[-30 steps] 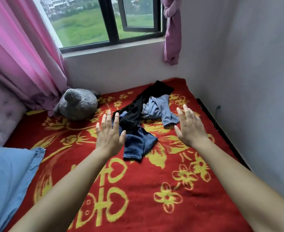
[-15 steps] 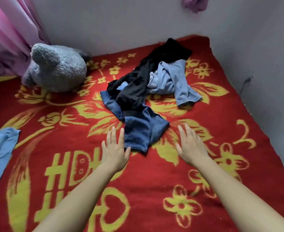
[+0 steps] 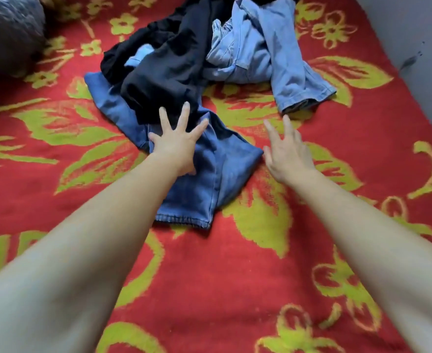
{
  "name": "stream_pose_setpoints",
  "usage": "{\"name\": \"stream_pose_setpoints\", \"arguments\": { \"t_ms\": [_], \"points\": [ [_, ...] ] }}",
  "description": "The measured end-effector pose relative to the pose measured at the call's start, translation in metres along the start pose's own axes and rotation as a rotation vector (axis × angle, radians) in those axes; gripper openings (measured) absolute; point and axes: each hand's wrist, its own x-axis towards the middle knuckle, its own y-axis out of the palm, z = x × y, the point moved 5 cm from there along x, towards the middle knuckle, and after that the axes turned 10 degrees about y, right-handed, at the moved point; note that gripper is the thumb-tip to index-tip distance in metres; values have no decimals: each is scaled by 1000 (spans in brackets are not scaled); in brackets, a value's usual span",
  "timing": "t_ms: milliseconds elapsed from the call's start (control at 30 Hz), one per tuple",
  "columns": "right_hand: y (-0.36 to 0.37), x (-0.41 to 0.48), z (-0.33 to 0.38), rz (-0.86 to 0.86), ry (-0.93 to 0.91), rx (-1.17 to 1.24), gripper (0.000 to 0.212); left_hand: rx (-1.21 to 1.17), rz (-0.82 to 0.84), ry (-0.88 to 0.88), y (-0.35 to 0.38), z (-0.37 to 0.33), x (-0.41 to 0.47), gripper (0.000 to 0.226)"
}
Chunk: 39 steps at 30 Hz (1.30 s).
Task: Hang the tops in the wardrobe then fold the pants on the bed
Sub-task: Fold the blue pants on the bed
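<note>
Two hands, fingers spread: left hand (image 3: pixel 176 146) rests on dark blue jeans (image 3: pixel 225 171), black trousers (image 3: pixel 164 72) beyond its fingers; right hand (image 3: pixel 286 154) hovers beside, likely to free them for folding.

Grey plush toy (image 3: pixel 6 29) cut off at left edge, dark jeans (image 3: pixel 225 171) partly under black pants (image 3: pixel 164 72)

1. At centre we see the left hand (image 3: pixel 178 142), fingers spread straight, lying on the dark blue jeans (image 3: pixel 225 171).
2. Just right of that denim, the right hand (image 3: pixel 287 151) spreads open over the red flowered bedspread (image 3: pixel 235 276).
3. Higher up we find black pants (image 3: pixel 164 72) draped across the dark blue jeans, with light blue jeans (image 3: pixel 273 54) touching them on the right.
4. A grey plush toy (image 3: pixel 8 29) fills the upper left corner.
</note>
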Motion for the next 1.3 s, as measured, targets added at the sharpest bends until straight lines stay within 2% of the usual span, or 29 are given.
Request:
{"name": "stream_pose_setpoints", "arguments": {
  "t_ms": [100,267,333,400,500,633,800,867,933,1000,1033,1133,1300],
  "points": [
    [9,45,-7,-9,77,-14,69,-145,150,6,32,9,28,125],
    [15,111,-32,-43,165,-53,72,-212,200,59,39,27,67,140],
    [20,133,-44,20,233,-25,59,-220,203,63,40,30,71,142],
    [23,147,-44,5,230,-39,38,-209,194,75,42,33,72,141],
    [26,140,-21,-42,146,-55,28,-199,185,60,40,36,69,141],
    [36,83,13,-28,16,-49,34,-202,175,40,36,36,66,139],
    [46,5,25,100,79,18,43,-203,84,15,28,24,46,121],
    [47,-23,27,212,101,72,50,-210,-12,21,23,18,33,93],
    [50,-58,25,285,97,83,47,-161,-79,22,23,11,12,56],
    [53,-102,20,288,68,55,41,-93,-139,30,27,3,-18,30],
    [55,-126,16,272,58,46,39,-62,-161,41,29,-3,-34,25],
    [61,-195,5,292,96,77,32,4,-172,74,32,-22,-77,26],
    [59,-327,-8,389,82,36,37,27,-116,59,36,-40,-135,27]
  ]
}}
